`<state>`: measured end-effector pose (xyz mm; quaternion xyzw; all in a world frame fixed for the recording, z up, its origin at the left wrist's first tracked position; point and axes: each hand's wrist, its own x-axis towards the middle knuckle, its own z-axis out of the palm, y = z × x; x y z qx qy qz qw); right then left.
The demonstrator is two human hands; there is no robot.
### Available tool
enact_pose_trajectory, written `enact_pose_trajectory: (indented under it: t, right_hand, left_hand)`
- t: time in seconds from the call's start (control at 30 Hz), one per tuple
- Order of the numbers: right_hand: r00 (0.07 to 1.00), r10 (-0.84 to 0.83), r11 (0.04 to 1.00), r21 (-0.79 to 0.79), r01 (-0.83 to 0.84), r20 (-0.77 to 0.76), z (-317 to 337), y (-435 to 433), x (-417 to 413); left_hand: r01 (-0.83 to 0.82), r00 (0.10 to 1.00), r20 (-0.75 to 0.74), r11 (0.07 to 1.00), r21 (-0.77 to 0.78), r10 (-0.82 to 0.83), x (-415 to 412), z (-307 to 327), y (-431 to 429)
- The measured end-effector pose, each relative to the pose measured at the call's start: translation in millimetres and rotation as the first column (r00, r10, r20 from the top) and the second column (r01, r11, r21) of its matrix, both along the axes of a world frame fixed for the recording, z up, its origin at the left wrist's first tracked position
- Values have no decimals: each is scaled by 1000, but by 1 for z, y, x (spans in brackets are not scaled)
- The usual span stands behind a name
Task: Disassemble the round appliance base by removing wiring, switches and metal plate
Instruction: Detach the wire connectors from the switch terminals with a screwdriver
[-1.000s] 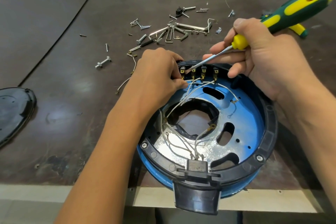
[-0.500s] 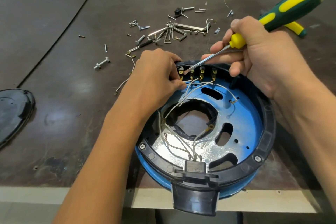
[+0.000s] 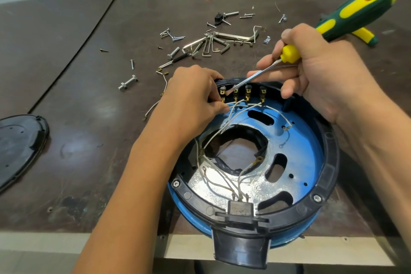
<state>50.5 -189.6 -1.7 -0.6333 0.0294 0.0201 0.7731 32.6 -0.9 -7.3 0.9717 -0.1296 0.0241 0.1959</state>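
Note:
The round appliance base [image 3: 329,162], blue with a black rim, lies at the table's front edge. A shiny metal plate [image 3: 224,184] with a central hole sits inside it, crossed by white wires [image 3: 220,176]. A row of brass switch terminals [image 3: 248,93] lines the far rim. My left hand [image 3: 193,98] pinches a wire at the leftmost terminal. My right hand [image 3: 320,73] grips a green and yellow screwdriver [image 3: 360,6]; its tip rests by the left terminals. A black connector block [image 3: 241,209] sits at the near rim.
Loose screws, bolts and hex keys [image 3: 211,44] lie scattered on the brown table [image 3: 77,118] beyond the base. A stray white wire [image 3: 153,107] lies left of the base. A black cover [image 3: 20,144] rests at the far left. A second yellow-green tool [image 3: 367,35] lies behind my right hand.
The view shifted slightly and the screwdriver handle tilted a little; both hands stay at the terminals with the same grips.

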Motion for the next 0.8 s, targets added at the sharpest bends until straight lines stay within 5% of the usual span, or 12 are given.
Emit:
enact_pose_trajectory:
  t: [0.3,0.8]
  right_hand:
    - [999,29,998,47,-30,18,-3,-3,-4]
    - [957,122,990,40,-137,262,-8,-8,-8]
  left_hand:
    - [-7,1000,10,999,-32,7,-1,0,0]
    - [-42,999,0,998,-52,42,-1,-1,0]
